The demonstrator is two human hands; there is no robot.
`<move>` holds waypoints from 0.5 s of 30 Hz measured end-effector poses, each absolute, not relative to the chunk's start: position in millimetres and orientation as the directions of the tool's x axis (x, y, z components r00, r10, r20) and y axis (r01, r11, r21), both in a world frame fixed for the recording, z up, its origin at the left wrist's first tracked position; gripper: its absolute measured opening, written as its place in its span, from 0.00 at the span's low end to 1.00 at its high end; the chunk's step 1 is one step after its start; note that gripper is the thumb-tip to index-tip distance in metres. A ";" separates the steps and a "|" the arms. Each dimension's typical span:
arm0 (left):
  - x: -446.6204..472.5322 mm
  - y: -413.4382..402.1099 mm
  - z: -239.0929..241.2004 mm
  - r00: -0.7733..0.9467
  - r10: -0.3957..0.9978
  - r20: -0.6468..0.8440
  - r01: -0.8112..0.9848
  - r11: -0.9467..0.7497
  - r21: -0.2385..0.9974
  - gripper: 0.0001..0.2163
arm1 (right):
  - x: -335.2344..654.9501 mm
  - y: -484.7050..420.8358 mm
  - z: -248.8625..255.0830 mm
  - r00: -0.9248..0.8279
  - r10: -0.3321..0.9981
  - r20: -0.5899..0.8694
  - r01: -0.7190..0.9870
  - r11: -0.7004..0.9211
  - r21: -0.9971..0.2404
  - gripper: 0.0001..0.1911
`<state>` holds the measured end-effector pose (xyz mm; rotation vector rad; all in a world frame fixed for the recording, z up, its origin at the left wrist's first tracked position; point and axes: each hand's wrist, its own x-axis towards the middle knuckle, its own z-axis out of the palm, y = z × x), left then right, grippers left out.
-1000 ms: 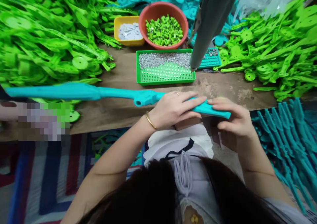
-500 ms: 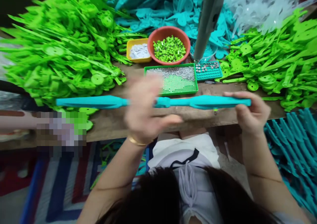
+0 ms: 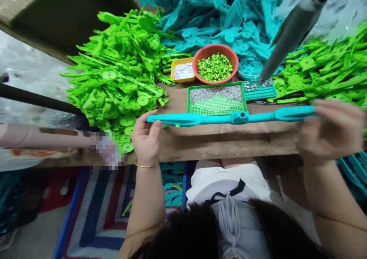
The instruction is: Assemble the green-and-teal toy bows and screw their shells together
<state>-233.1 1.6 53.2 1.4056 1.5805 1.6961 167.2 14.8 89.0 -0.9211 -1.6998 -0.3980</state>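
A long teal plastic part (image 3: pixel 218 118), with a narrow middle and a small round hub, lies level across my view above the table's front edge. My left hand (image 3: pixel 146 138) pinches its left end between thumb and fingers. My right hand (image 3: pixel 329 131) is at the part's right end, its fingers smeared by motion; whether they grip the part cannot be made out. Behind the part sits a green perforated tray (image 3: pixel 212 109) with many small metal pieces.
Around the tray are a teal tray (image 3: pixel 259 94), a red bowl (image 3: pixel 197 70) of small green pieces and a yellow dish (image 3: pixel 183 80). Green parts (image 3: pixel 123 68) are heaped left and right, teal parts (image 3: pixel 218 10) behind. A grey pole (image 3: pixel 286 41) rises at right.
My left hand, blurred over the part's middle before, now holds its left end. My right hand was pinching the right end and is now blurred there. The view has shifted left.
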 end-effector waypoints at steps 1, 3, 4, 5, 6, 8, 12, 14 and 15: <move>-230.0 -2.1 54.7 -0.387 0.847 0.364 0.330 -0.242 0.912 0.17 | 152.1 14.2 90.3 -0.204 0.529 0.824 0.699 0.668 -0.256 0.24; -226.5 -11.3 57.1 -0.365 0.868 0.338 0.353 -0.207 0.912 0.16 | 128.2 17.1 90.6 -0.398 0.682 0.613 0.627 0.690 -0.360 0.19; -225.4 -16.3 58.1 -0.361 0.872 0.330 0.358 -0.197 0.913 0.16 | 120.3 19.7 90.7 -0.451 0.719 0.529 0.607 0.682 -0.408 0.16; -224.3 -21.4 58.9 -0.361 0.874 0.326 0.360 -0.192 0.913 0.15 | 114.5 22.2 91.6 -0.482 0.730 0.484 0.596 0.679 -0.430 0.12; -222.9 -26.4 59.9 -0.361 0.874 0.324 0.361 -0.189 0.913 0.15 | 109.8 23.9 93.5 -0.501 0.731 0.464 0.595 0.680 -0.429 0.10; -218.6 -35.8 62.3 -0.345 0.880 0.326 0.370 -0.191 0.909 0.14 | 99.3 23.5 99.8 -0.534 0.712 0.456 0.623 0.696 -0.358 0.09; -207.2 -48.2 65.5 -0.243 0.908 0.342 0.416 -0.221 0.882 0.13 | 58.5 12.4 109.0 -0.660 0.608 0.441 0.550 0.791 -0.269 0.21; -205.4 -49.1 61.3 -0.159 0.915 0.371 0.450 -0.267 0.852 0.14 | 35.5 10.5 105.6 -0.706 0.578 0.410 0.461 0.814 -0.353 0.22; -206.3 -47.9 57.0 -0.110 0.916 0.386 0.480 -0.292 0.827 0.16 | 26.5 11.8 102.2 -0.710 0.574 0.407 0.423 0.810 -0.406 0.19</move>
